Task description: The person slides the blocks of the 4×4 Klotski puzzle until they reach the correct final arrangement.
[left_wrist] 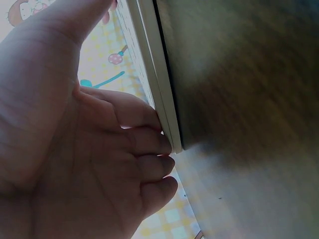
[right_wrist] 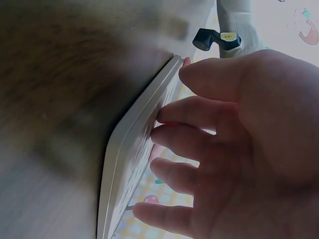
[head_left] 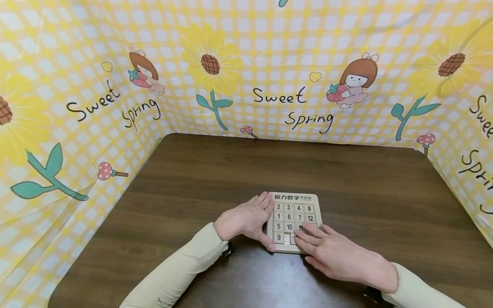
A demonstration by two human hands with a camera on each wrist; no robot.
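A light wooden sliding number puzzle [head_left: 278,247] lies flat on the table, with numbered square tiles in rows and Chinese lettering along its top. My left hand [head_left: 248,218] rests along its left edge, fingers at the upper left and thumb at the lower left corner. In the left wrist view, the fingers [left_wrist: 157,142] touch the side of the frame. Over the lower right tiles lies my right hand [head_left: 331,248], its fingertips touching them and hiding some. A gap shows in the bottom row, just right of tile 9 [head_left: 279,238].
A dark brown wooden table [head_left: 215,171] spreads around the puzzle. Yellow checked cloth [head_left: 239,111] with flowers and "Sweet Spring" lettering surrounds its back and sides. A black wrist device [right_wrist: 217,39] is strapped by the left sleeve.
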